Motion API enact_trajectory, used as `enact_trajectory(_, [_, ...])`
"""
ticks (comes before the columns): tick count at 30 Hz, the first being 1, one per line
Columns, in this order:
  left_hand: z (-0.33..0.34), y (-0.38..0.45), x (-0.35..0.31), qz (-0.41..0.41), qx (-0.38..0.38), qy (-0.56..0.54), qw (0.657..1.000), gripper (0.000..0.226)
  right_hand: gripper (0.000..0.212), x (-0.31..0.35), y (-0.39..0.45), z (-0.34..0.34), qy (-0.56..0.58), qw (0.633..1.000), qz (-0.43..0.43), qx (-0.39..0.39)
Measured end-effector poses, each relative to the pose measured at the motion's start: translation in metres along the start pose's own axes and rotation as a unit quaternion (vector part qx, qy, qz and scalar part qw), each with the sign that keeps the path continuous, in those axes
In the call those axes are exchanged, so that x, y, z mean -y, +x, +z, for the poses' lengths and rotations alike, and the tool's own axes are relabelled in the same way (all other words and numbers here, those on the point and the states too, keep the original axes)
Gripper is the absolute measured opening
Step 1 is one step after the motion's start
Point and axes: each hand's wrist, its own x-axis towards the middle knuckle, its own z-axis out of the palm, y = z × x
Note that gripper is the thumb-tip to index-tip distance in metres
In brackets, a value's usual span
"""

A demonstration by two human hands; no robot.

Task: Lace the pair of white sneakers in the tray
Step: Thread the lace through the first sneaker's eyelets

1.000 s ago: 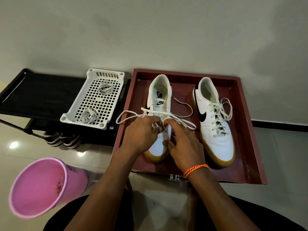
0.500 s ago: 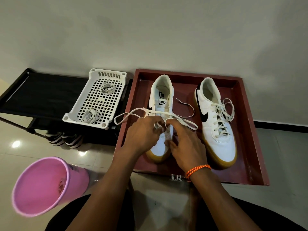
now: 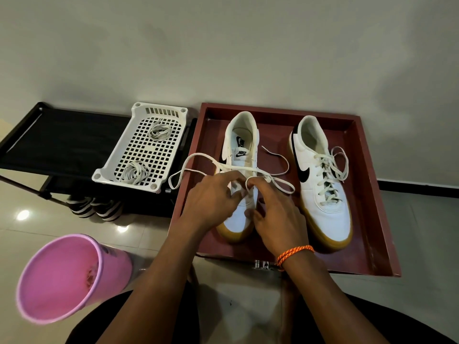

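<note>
— Glossy floor tiles (image 3: 49,234) and a plain grey wall (image 3: 223,45) make the background. What lies on the floor?

— A dark red tray (image 3: 372,219), square, with low straight walls, close to the wall. In it stand two white leather sneakers with gum-coloured soles, side by side and apart. The right sneaker (image 3: 323,180) is laced already, with its lace ends loose.

— And the left sneaker (image 3: 242,155)?

— Both hands work on its front part. The left hand (image 3: 211,202) has curled fingers that pinch the flat white lace (image 3: 196,157) at the eyelets. The right hand (image 3: 275,217), with an orange braided bracelet (image 3: 294,254), also pinches the lace with its fingertips. One loop hangs over the left tray wall, and the other end lies on the tray floor between the shoes.

— What is around the tray?

— Just left of it a white plastic basket (image 3: 124,167) with a square grid sits on a black rack (image 3: 62,140) and holds two coiled laces. A pink bucket (image 3: 62,276), smooth and round, stands near the left arm. Bare red tray floor shows right of the laced shoe.
</note>
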Motion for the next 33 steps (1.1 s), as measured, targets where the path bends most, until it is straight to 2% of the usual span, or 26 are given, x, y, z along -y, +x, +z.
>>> enact_trajectory(3, [0.007, 0.003, 0.002, -0.001, -0.030, 0.028, 0.999, 0.006, 0.061, 0.000, 0.000, 0.000, -0.011, 1.000, -0.001, 0.002])
enact_trajectory(7, [0.003, 0.005, 0.005, 0.014, -0.095, 0.025, 0.995, 0.006, 0.061, 0.001, 0.000, -0.001, -0.017, 1.000, -0.001, -0.001])
enact_trajectory(10, [-0.003, 0.005, 0.005, 0.014, -0.164, 0.025, 0.986, 0.026, 0.059, 0.003, 0.000, -0.001, -0.007, 1.000, -0.004, -0.009])
enact_trajectory(11, [-0.003, 0.005, 0.005, 0.018, -0.177, 0.033, 0.983, 0.023, 0.058, 0.004, 0.000, -0.002, -0.004, 1.000, -0.003, -0.011])
enact_trajectory(13, [-0.002, 0.004, 0.005, 0.020, -0.152, 0.033, 0.988, 0.014, 0.058, 0.003, -0.001, -0.002, 0.000, 1.000, -0.001, -0.009])
enact_trajectory(15, [0.001, 0.003, 0.005, 0.006, -0.065, 0.021, 0.998, 0.019, 0.059, 0.002, -0.001, -0.003, 0.005, 1.000, 0.002, -0.008])
enact_trajectory(17, [0.004, 0.002, 0.005, -0.002, -0.021, 0.024, 0.999, 0.011, 0.060, 0.003, -0.001, -0.003, 0.002, 1.000, 0.003, -0.005])
enact_trajectory(22, [0.007, 0.004, 0.001, 0.013, -0.088, 0.055, 0.995, 0.009, 0.058, 0.003, -0.001, -0.003, -0.006, 1.000, 0.005, 0.000])
enact_trajectory(25, [-0.005, 0.005, 0.003, -0.016, -0.185, 0.049, 0.981, 0.007, 0.060, 0.004, -0.001, -0.004, -0.007, 1.000, 0.008, -0.001])
enact_trajectory(27, [-0.011, 0.006, 0.007, -0.037, -0.218, 0.024, 0.975, 0.009, 0.060, 0.005, -0.002, -0.004, -0.001, 1.000, 0.006, -0.002])
enact_trajectory(30, [-0.009, 0.005, 0.008, -0.005, -0.136, -0.032, 0.990, 0.021, 0.058, 0.004, -0.002, -0.004, 0.005, 1.000, 0.005, -0.010])
enact_trajectory(33, [-0.001, 0.002, 0.005, 0.013, -0.037, -0.010, 0.999, 0.018, 0.062, 0.003, -0.001, -0.002, -0.006, 1.000, 0.007, -0.009])
